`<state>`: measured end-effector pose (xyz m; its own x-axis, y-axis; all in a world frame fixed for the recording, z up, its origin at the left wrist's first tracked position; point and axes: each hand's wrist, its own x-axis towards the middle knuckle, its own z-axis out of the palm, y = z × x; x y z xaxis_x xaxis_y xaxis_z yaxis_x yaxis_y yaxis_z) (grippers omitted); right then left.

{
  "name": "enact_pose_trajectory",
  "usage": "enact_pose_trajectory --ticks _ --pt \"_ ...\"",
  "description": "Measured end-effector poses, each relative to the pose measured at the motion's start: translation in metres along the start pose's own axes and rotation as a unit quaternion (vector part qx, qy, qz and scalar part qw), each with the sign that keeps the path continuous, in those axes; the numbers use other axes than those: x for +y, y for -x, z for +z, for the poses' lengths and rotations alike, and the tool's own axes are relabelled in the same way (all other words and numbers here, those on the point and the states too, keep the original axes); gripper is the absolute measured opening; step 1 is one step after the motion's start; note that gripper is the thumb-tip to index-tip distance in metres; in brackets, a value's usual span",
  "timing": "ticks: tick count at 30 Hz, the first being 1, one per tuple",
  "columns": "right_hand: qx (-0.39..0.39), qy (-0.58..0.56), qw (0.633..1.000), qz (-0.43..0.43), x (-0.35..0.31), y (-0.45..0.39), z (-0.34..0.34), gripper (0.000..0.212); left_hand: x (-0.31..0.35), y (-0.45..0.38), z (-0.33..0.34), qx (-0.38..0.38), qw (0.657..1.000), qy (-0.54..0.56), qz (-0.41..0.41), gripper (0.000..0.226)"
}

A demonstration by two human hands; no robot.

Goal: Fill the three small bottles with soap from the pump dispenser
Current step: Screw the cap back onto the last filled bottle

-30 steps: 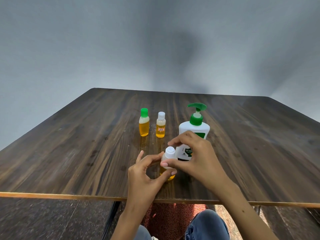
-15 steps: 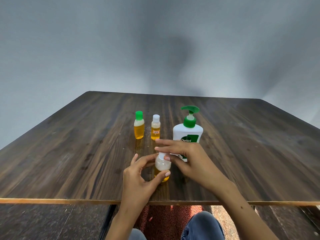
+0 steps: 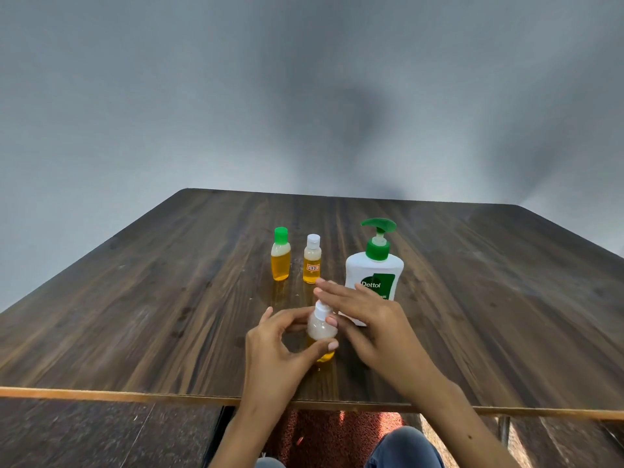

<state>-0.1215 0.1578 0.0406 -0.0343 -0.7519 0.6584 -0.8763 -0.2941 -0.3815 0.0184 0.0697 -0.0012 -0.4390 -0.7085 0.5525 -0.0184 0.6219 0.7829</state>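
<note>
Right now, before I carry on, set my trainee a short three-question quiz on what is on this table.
1. True or false: the green-capped bottle stands capped, with yellow liquid inside.
2. Which hand grips the near bottle round its body? A) left hand B) right hand C) neither
3. Fill in: the label on the pump dispenser reads ____.

Key
1. True. It stands upright on the table, beside the white-capped bottle.
2. A. Thumb and fingers curl round it; the right hand's straight fingers lie over its cap.
3. Dettol.
</note>
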Motion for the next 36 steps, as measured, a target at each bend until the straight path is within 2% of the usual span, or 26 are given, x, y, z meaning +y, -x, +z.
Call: enact_pose_trajectory --ticks 4,6,8,12,22,24,27,29,32,36 --pt "0.105 0.046 0.993 -0.037 0.0 0.008 0.005 0.036 -0.011 -0.015 -0.022 0.05 0.997 -0.023 -0.053 0.047" --pt "0.126 0.06 0.99 -0.032 0.002 0.01 0.007 0.035 -0.02 -0.03 -0.036 0.062 0.995 -0.023 -0.078 0.048" --pt "0.128 0.063 0.99 -0.019 0.005 0.009 0.011 0.036 -0.033 -0.052 -0.047 0.058 0.992 -0.026 -0.104 0.045" --pt "0.112 0.066 0.991 -0.016 0.005 0.009 0.02 0.035 -0.062 -0.095 -0.056 0.05 0.989 -0.051 -0.131 0.055" --pt "0.082 0.082 0.993 -0.025 0.008 0.004 0.026 0.031 -0.092 -0.133 -0.056 0.022 0.992 -0.044 -0.119 0.054" --pt "0.078 0.084 0.993 -0.024 0.008 0.002 0.026 0.031 -0.091 -0.132 -0.058 0.016 0.991 -0.049 -0.126 0.06" --pt "0.095 0.098 0.99 -0.038 0.006 0.004 0.023 0.029 -0.082 -0.127 -0.062 0.034 0.987 -0.06 -0.142 0.083" --pt "0.136 0.118 0.983 -0.044 0.006 0.008 0.018 0.027 -0.068 -0.115 -0.065 0.073 0.987 -0.079 -0.118 0.083" --pt "0.213 0.178 0.961 -0.024 0.011 0.018 0.007 0.028 -0.038 -0.084 -0.06 0.134 0.985 -0.107 -0.032 0.063" --pt "0.25 0.236 0.938 0.047 0.027 0.025 -0.007 0.048 -0.001 -0.051 -0.029 0.102 0.99 -0.066 0.072 0.046"
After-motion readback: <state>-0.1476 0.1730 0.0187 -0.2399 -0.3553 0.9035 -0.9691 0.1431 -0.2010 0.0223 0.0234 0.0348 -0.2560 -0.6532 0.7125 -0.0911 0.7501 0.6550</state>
